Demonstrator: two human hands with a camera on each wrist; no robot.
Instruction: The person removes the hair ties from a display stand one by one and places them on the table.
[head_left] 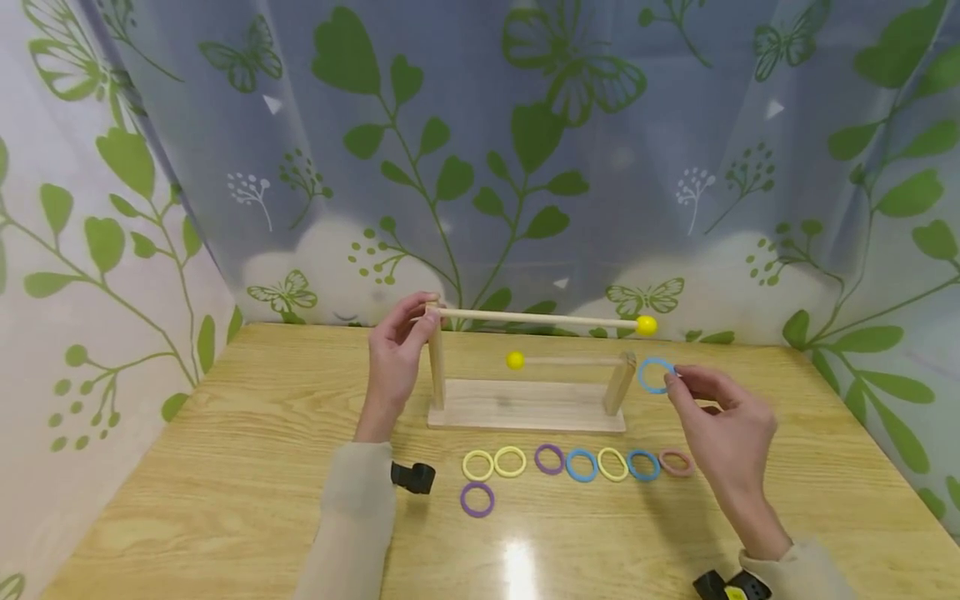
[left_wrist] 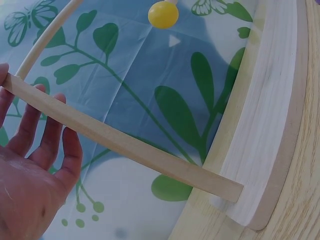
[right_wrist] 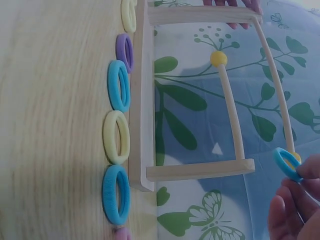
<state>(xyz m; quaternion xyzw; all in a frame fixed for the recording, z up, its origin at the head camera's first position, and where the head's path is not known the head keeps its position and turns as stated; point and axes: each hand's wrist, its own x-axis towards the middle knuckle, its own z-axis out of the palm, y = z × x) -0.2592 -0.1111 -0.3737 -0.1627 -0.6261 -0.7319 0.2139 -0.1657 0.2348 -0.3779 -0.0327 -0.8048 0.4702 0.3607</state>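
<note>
My left hand (head_left: 393,354) grips the top of the left post of a wooden stand (head_left: 525,408), its thumb on the near side and fingers behind. From that post an upper rod (head_left: 540,317) runs right to a yellow ball (head_left: 646,326) at its free end. A shorter lower rod (head_left: 573,362) extends left from the right post, tipped with another yellow ball (head_left: 515,360). Between thumb and fingertips, my right hand (head_left: 727,425) pinches a blue hair tie (right_wrist: 283,164). It hangs in the air just below and right of the upper ball, apart from it in the head view.
Several hair ties lie in a row before the stand, from a yellow one (head_left: 464,465) to a pink one (head_left: 677,475). A purple one (head_left: 462,502) lies nearer me at the left. A leaf-patterned curtain (head_left: 465,167) hangs behind the wooden table (head_left: 240,500).
</note>
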